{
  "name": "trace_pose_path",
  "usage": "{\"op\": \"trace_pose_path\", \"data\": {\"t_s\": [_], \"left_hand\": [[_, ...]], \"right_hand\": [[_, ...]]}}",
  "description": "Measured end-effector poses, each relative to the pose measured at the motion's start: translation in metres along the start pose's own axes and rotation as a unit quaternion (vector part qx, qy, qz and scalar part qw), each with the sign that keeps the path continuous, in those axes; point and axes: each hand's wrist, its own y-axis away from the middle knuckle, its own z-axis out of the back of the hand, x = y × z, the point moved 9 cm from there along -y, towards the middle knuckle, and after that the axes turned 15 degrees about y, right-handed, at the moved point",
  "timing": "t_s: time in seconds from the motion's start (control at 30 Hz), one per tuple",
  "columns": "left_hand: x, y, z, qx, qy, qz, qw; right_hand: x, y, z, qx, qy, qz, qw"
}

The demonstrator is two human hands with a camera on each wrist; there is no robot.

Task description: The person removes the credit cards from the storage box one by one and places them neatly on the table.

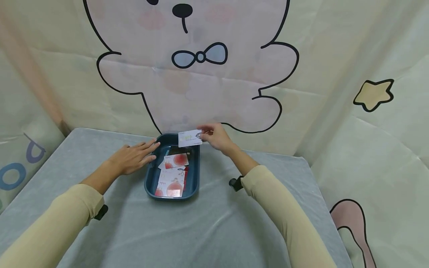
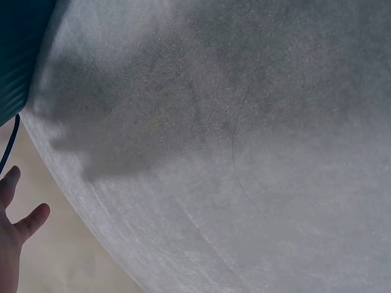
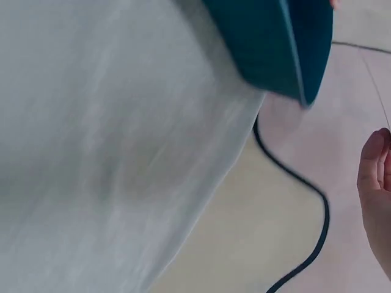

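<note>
Right hand (image 1: 218,139) pinches card (image 1: 187,139) at edge; probably light, stiff, slick, best edge-held; left hand (image 1: 134,158) straight-fingered, ungripping, at tray (image 1: 193,182).

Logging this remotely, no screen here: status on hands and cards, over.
Right hand pinches white card over far end of blue tray. Left hand at tray's left rim. Other cards lie inside. No obstruction visible.

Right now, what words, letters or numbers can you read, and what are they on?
"O", perhaps only a blue ring: on the left wall cloth.
Purple shape above it: letter-like, unclear which.
Card in the right hand: print too small.
Cards in the tray: too small.
</note>
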Motion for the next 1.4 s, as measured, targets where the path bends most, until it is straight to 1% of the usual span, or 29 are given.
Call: {"op": "trace_pose_path", "data": {"t_s": [0.03,0.2,0.37,0.53,0.63,0.87,1.03,1.13,1.27,1.4], "left_hand": [[0.000,0.000,0.000,0.000,-0.001,0.000,1.0000],[0.000,0.001,0.000,0.002,-0.001,-0.001,1.0000],[0.001,0.000,-0.001,0.002,0.004,0.002,1.0000],[0.002,-0.001,-0.001,0.001,0.004,0.002,1.0000],[0.003,-0.001,-0.001,0.002,0.003,0.002,1.0000],[0.003,-0.001,-0.002,0.005,0.003,0.006,1.0000],[0.002,-0.001,-0.003,0.002,0.004,0.004,1.0000],[0.003,-0.001,-0.004,0.003,0.006,0.006,1.0000],[0.001,0.000,-0.003,-0.001,0.005,0.000,1.0000],[-0.003,0.002,0.001,-0.011,0.002,-0.014,0.9998]], "right_hand": [[-0.005,0.002,0.005,-0.003,-0.008,-0.002,1.0000],[-0.036,0.010,0.030,-0.033,-0.030,-0.037,0.9983],[-0.066,0.020,0.042,-0.054,-0.042,-0.065,0.9955],[-0.100,0.026,0.040,-0.053,-0.024,-0.107,0.9926],[-0.117,0.028,0.035,-0.047,-0.007,-0.122,0.9914],[-0.147,0.035,0.021,-0.032,0.010,-0.144,0.9890],[-0.161,0.040,0.014,-0.030,0.035,-0.139,0.9891],[-0.163,0.041,0.013,-0.037,0.071,-0.126,0.9889],[-0.163,0.041,0.013,-0.042,0.127,-0.111,0.9847],[-0.164,0.038,0.011,-0.041,0.154,-0.112,0.9810]]}}
